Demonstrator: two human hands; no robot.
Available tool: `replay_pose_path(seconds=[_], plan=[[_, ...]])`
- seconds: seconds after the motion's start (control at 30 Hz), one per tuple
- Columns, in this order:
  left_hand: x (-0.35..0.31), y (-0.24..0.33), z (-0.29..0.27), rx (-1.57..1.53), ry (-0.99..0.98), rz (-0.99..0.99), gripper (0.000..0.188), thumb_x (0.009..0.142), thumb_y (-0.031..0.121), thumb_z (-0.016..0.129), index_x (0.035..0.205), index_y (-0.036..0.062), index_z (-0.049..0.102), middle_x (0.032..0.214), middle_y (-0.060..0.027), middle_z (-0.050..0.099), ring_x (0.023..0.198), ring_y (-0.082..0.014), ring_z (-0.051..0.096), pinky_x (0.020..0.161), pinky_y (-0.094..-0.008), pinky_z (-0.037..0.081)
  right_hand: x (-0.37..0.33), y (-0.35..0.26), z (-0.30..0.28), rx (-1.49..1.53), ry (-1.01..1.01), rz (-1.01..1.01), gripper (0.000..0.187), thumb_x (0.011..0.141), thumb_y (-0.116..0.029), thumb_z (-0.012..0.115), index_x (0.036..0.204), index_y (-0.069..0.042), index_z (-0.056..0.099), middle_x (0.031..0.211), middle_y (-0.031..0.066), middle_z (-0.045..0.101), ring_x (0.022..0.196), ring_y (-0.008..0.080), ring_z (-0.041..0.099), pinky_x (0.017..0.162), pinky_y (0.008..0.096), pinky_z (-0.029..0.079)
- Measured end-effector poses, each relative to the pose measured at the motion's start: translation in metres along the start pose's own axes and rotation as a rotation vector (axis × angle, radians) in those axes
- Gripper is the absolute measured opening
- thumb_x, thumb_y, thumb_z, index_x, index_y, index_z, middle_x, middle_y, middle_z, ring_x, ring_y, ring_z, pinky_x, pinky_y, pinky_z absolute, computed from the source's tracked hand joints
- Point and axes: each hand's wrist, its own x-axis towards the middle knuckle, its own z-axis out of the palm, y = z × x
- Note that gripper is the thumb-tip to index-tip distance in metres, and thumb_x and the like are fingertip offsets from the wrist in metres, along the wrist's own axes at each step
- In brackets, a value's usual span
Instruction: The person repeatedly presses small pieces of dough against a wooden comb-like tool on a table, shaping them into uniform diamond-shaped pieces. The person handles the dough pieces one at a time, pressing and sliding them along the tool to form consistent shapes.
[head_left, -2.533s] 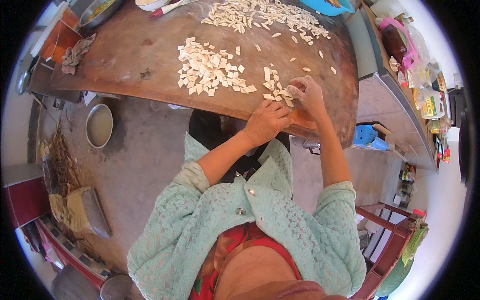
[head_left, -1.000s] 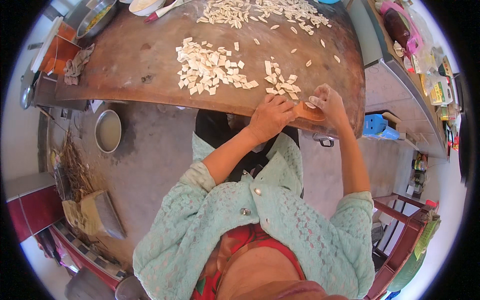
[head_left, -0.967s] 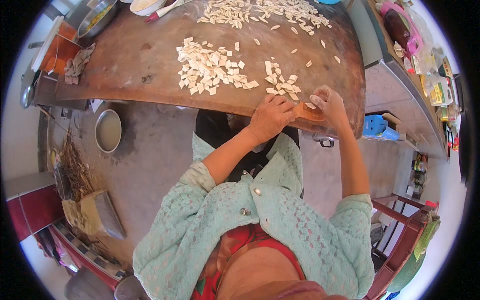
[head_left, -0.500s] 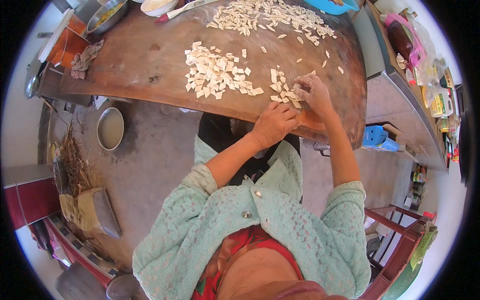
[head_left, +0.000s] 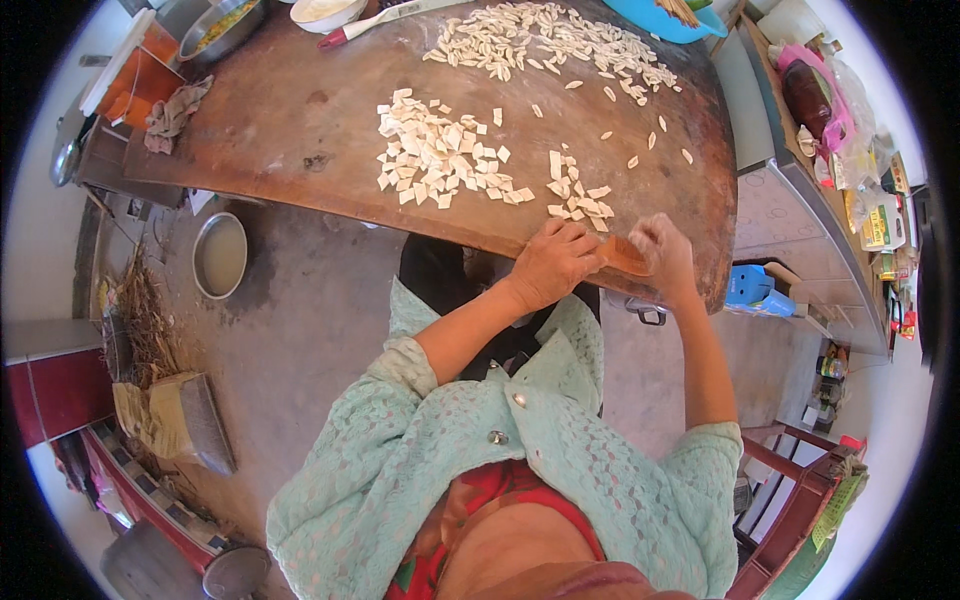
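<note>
My left hand (head_left: 556,266) is closed on the left end of a small reddish-brown wooden piece (head_left: 625,257), flat and comb-like, at the table's front edge. My right hand (head_left: 666,254) is at the other end of it, fingers curled and slightly blurred; anything under the fingertips is hidden. Just beyond my left hand lies a small group of cut dough pieces (head_left: 578,194). To its left spreads a larger pile of flat dough squares (head_left: 440,155). Farther back are many small shaped dough pieces (head_left: 545,40), a few strayed toward the right.
Along the back of the wooden table (head_left: 280,130) stand a metal bowl of food (head_left: 225,30), a white bowl (head_left: 325,12) and a blue basin (head_left: 668,15). A crumpled cloth (head_left: 177,115) lies at the left end. A cluttered counter (head_left: 800,150) stands to the right.
My right hand has left the small group of dough pieces and come down toward me to the wooden piece. My left hand has stayed on that piece.
</note>
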Motion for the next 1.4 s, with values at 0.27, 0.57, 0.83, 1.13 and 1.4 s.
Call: replay_pose_path(seconds=[0.27,0.57,0.83,1.13,1.4], plan=[[-0.002,0.001,-0.003,0.006,-0.004,-0.009,0.014,0.079,0.018,0.067,0.093,0.0143,0.069,0.1,0.0017,0.064,0.101,-0.0198,0.06,0.09,-0.0382,0.046,0.0,0.005,0.006,-0.109,-0.028,0.116,0.038,0.077,-0.034,0.084,0.083,-0.005,0.059,0.08,0.0123,0.065,0.075,0.0338,0.064,0.067,0.0441,0.049],[0.002,-0.001,-0.001,-0.005,-0.017,-0.009,0.013,0.079,0.021,0.07,0.09,0.0152,0.068,0.103,0.0019,0.066,0.103,-0.0195,0.06,0.091,-0.0388,0.045,0.041,0.029,-0.002,-0.164,-0.072,0.229,0.047,0.074,-0.043,0.087,0.083,-0.005,0.062,0.075,0.0099,0.066,0.073,0.0267,0.065,0.068,0.0408,0.051],[0.001,-0.001,0.001,0.029,-0.05,0.005,0.014,0.08,0.021,0.07,0.092,0.013,0.068,0.104,0.0016,0.066,0.103,-0.0196,0.06,0.09,-0.0387,0.047,0.023,-0.003,0.005,0.198,-0.361,0.345,0.02,0.094,-0.02,0.067,0.092,-0.001,0.07,0.082,0.0098,0.07,0.076,0.0204,0.067,0.072,0.037,0.053],[-0.001,-0.002,0.0,0.011,-0.01,0.018,0.013,0.081,0.019,0.068,0.092,0.0123,0.069,0.103,0.0,0.067,0.102,-0.0198,0.061,0.09,-0.0384,0.047,0.068,-0.012,0.03,-0.188,-0.005,-0.166,0.015,0.087,-0.021,0.071,0.098,-0.012,0.074,0.1,0.0076,0.064,0.102,0.0301,0.061,0.087,0.0402,0.05],[0.001,-0.001,0.0,-0.009,0.011,0.007,0.013,0.079,0.017,0.067,0.092,0.014,0.071,0.101,0.0004,0.066,0.101,-0.0204,0.06,0.091,-0.038,0.047,0.079,-0.01,0.035,-0.017,0.049,-0.121,0.011,0.085,-0.016,0.074,0.09,-0.008,0.069,0.09,0.0041,0.063,0.083,0.0207,0.061,0.076,0.0341,0.049]])
